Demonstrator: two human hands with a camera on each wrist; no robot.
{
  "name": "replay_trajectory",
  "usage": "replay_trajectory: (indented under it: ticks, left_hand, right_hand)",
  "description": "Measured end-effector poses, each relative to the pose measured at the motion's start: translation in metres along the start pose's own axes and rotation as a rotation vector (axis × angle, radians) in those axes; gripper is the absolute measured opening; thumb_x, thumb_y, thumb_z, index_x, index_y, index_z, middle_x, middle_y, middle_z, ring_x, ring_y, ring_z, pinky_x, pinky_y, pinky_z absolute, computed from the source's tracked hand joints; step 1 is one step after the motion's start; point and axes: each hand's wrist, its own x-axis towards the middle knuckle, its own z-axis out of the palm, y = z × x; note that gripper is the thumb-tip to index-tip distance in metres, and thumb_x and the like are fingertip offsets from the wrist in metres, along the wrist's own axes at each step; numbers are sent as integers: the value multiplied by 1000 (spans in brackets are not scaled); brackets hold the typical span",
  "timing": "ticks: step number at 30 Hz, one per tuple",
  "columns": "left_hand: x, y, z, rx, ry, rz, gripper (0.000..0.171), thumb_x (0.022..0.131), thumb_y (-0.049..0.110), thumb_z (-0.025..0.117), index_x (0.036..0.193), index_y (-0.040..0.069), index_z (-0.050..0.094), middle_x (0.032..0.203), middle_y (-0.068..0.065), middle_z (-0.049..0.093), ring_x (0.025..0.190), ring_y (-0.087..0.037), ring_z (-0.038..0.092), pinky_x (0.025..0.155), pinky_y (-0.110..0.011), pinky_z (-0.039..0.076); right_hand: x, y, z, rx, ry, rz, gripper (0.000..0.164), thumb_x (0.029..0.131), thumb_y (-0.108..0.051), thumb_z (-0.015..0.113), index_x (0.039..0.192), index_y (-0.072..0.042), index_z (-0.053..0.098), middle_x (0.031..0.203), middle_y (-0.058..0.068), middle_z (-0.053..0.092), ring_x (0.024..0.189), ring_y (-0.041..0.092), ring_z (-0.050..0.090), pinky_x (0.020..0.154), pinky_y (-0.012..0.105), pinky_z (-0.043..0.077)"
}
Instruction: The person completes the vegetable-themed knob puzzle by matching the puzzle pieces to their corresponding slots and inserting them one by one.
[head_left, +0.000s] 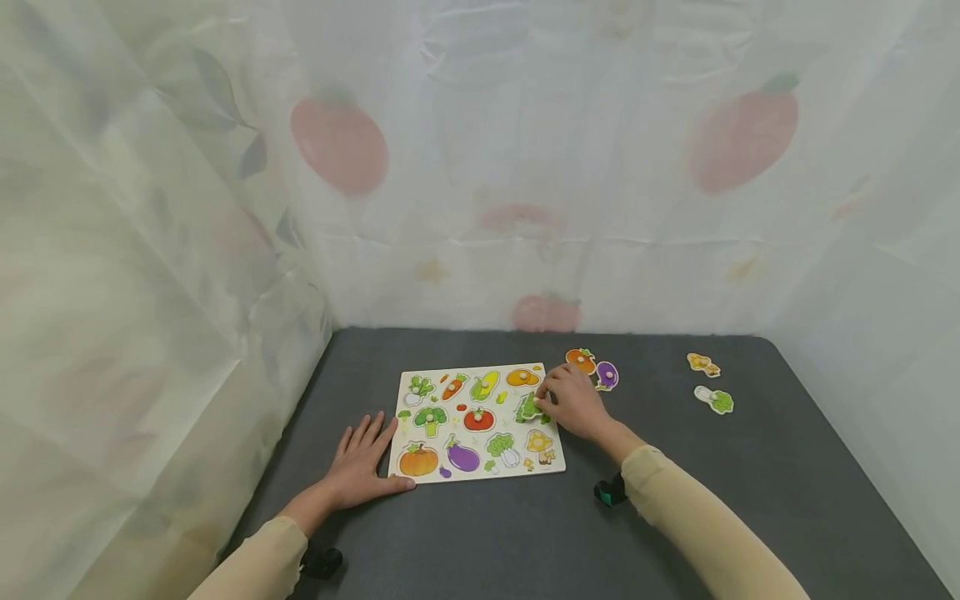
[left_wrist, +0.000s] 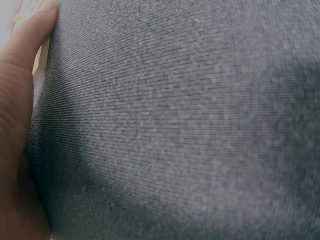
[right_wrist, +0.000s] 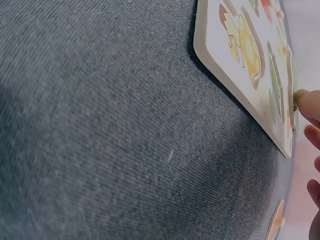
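Observation:
A white wooden vegetable puzzle board (head_left: 517, 470) lies on the dark table. My right hand (head_left: 576, 403) is over its right side, pinching a green vegetable puzzle piece (head_left: 528, 407) between thumb and finger. In the right wrist view that piece (right_wrist: 291, 82) stands slightly above its green printed spot, held at the knob. My left hand (head_left: 358, 473) rests flat with spread fingers at the board's lower left corner, the thumb (left_wrist: 37, 25) along the front edge. Knobbed pieces such as the tomato (head_left: 478, 420) and broccoli (head_left: 430, 421) sit in the board.
Right of the board lie a pumpkin piece (head_left: 581, 360) and an eggplant piece (head_left: 607, 377). Farther right are a yellow mushroom piece (head_left: 702, 364) and a cabbage piece (head_left: 715, 399). A pale printed curtain (head_left: 465, 167) hangs behind the table and along its sides.

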Motion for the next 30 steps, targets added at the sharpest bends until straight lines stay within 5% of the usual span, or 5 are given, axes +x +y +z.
replay_trajectory:
  ticks: [7,30]
  left_hand:
    - [-1,2,-1,-35,47,29,117,77,74,73,162,7,28,164,-28,22,151,-50,12,116,-68,2]
    - [-1,2,-1,-8,30,12,118,78,76,71,162,7,28,165,-26,21,151,-49,11,117,-68,3]
  right_hand:
    - [1,-2,5,-17,-5,-12,9,91,-29,80,90,-21,76,106,1,69,115,28,55,106,54,40]
    - [5,-7,16,-38,-46,33,10,92,-33,79,89,-25,77,110,0,69,122,28,51,105,52,41]
